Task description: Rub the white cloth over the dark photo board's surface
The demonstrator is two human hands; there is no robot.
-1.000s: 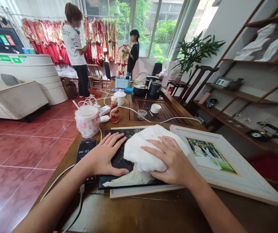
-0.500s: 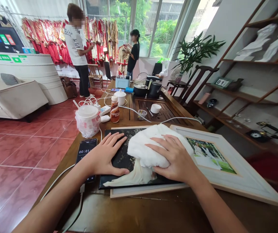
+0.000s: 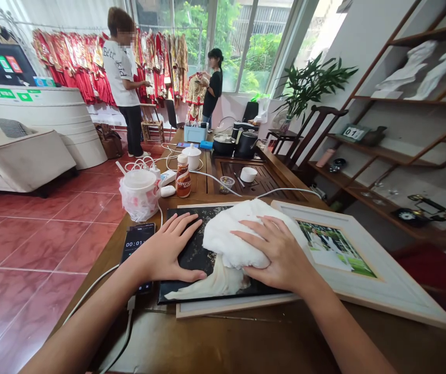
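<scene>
At lower centre, the right hand (image 3: 281, 254) pressed spread on the soft, light cloth (image 3: 226, 239), while the left hand (image 3: 164, 254) lay flat on the stiff, probably fragile picture (image 3: 195, 257), best held by its edges.

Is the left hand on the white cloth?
No, the left hand lies flat on the dark picture, while the right hand holds the cloth.

Left grip (image 3: 164, 254) flat, fingers spread; right grip (image 3: 281, 255) palm-down, fingers slightly curved.
</scene>
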